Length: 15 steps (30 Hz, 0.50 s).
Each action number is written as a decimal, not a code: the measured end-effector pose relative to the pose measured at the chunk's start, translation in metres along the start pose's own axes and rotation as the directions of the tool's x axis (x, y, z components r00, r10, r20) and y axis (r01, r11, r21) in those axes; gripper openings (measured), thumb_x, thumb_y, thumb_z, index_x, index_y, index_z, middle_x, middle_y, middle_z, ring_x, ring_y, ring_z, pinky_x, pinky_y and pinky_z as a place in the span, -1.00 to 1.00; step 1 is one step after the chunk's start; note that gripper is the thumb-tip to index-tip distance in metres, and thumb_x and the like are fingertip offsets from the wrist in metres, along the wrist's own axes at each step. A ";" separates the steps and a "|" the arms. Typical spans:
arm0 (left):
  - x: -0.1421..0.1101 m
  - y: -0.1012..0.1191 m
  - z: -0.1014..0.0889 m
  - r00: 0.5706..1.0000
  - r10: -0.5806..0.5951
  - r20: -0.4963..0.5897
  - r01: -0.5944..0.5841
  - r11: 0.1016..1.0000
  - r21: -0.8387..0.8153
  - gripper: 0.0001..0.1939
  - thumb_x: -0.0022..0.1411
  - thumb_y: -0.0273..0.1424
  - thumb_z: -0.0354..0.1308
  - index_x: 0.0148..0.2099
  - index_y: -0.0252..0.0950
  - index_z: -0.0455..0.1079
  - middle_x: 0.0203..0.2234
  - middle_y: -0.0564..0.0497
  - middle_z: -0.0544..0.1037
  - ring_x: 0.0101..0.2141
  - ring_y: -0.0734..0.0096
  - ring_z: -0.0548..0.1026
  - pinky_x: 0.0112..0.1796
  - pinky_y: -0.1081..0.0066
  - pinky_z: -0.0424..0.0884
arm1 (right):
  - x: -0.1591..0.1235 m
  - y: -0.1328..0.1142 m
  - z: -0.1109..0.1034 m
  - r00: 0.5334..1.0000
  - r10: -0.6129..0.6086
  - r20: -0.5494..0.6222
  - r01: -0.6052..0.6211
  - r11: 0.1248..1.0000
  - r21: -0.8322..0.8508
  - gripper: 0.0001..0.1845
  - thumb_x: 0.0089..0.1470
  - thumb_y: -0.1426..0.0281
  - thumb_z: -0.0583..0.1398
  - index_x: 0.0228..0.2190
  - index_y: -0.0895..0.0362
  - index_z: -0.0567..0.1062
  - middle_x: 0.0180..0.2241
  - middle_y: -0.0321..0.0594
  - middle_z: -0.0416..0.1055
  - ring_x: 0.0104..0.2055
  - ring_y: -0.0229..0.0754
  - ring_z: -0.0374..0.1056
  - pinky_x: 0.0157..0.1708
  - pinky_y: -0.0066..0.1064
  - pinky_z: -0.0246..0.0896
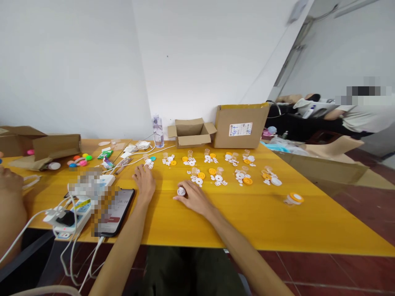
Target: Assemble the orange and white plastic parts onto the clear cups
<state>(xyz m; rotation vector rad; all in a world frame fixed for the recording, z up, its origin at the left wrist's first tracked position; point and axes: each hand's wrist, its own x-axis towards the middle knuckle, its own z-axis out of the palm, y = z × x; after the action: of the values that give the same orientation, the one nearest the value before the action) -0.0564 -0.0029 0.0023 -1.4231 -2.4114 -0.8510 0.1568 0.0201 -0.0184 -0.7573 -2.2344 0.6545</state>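
Note:
My right hand [194, 197] rests on the yellow table [247, 222] with its fingers pinched round a small white plastic piece [181, 191]. My left hand [143, 181] lies flat on the table, fingers stretched toward a white and teal cluster of parts [149, 161]. Beyond both hands, small groups of white and orange plastic parts [216, 170] with tiny clear cups are laid out in rows. A separate white and orange assembled piece [294, 199] sits alone to the right.
A phone [119, 209] and a power strip [72, 216] with cables lie at my left. Open cardboard boxes [191, 132] [240, 125], a water bottle [157, 130] and coloured balls [79, 160] stand further back. Another person sits at far right; someone's arm [10, 205] is at far left.

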 end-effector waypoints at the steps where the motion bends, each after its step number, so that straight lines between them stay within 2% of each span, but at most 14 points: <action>1: 0.001 -0.001 0.000 1.000 0.008 0.007 -0.008 1.000 0.000 -0.51 0.09 -0.66 -0.04 0.07 -0.34 0.38 0.11 -0.39 0.40 0.19 -0.25 0.27 0.07 -0.16 0.24 | 0.000 0.000 -0.001 1.000 -0.007 0.004 0.007 1.000 -0.004 -0.74 0.04 0.32 0.38 -0.23 0.00 0.45 -0.20 -0.21 0.49 -0.14 -0.06 0.42 -0.11 -0.25 0.32; 7: 0.003 -0.010 0.004 0.998 0.022 0.052 -0.023 1.000 0.008 -0.52 0.07 -0.69 -0.04 0.02 -0.31 0.43 0.12 -0.35 0.41 0.21 -0.24 0.27 0.10 -0.19 0.25 | -0.003 -0.001 -0.006 0.990 -0.054 0.128 0.055 0.998 -0.004 -0.63 0.05 0.44 0.32 -0.09 -0.01 0.44 -0.09 -0.19 0.48 0.01 -0.04 0.40 0.02 -0.21 0.31; 11: 0.004 -0.008 0.006 0.999 0.037 -0.019 -0.036 0.999 0.017 -0.47 0.05 -0.71 -0.05 0.05 -0.32 0.41 0.15 -0.34 0.39 0.25 -0.19 0.21 0.11 -0.20 0.24 | -0.004 -0.001 -0.007 0.984 -0.028 0.176 0.028 1.000 -0.001 -0.62 0.12 0.48 0.24 -0.02 0.00 0.40 -0.04 -0.18 0.46 0.08 -0.06 0.37 0.09 -0.21 0.28; 13: 0.003 -0.003 0.006 0.994 0.086 -0.069 -0.088 0.996 -0.029 -0.45 0.05 -0.72 -0.06 0.06 -0.28 0.40 0.19 -0.30 0.35 0.28 -0.15 0.18 0.12 -0.17 0.23 | -0.003 0.000 -0.007 0.987 -0.010 0.160 0.010 1.000 0.002 -0.64 0.14 0.49 0.22 -0.02 0.01 0.39 -0.03 -0.17 0.45 0.08 -0.07 0.37 0.09 -0.21 0.28; 15: 0.001 0.005 0.006 0.979 0.181 -0.099 -0.193 0.973 -0.128 -0.49 0.10 -0.70 -0.07 0.03 -0.23 0.42 0.18 -0.24 0.37 0.25 -0.06 0.22 0.13 -0.10 0.25 | -0.003 0.001 -0.006 0.993 -0.004 0.119 0.003 1.000 0.006 -0.65 0.14 0.48 0.22 -0.04 0.01 0.39 -0.03 -0.15 0.45 0.06 -0.07 0.38 0.08 -0.22 0.29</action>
<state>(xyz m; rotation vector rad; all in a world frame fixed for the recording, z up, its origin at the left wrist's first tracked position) -0.0520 0.0028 -0.0003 -1.5976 -2.1513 -1.0240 0.1633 0.0207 -0.0165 -0.7286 -2.3399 0.7208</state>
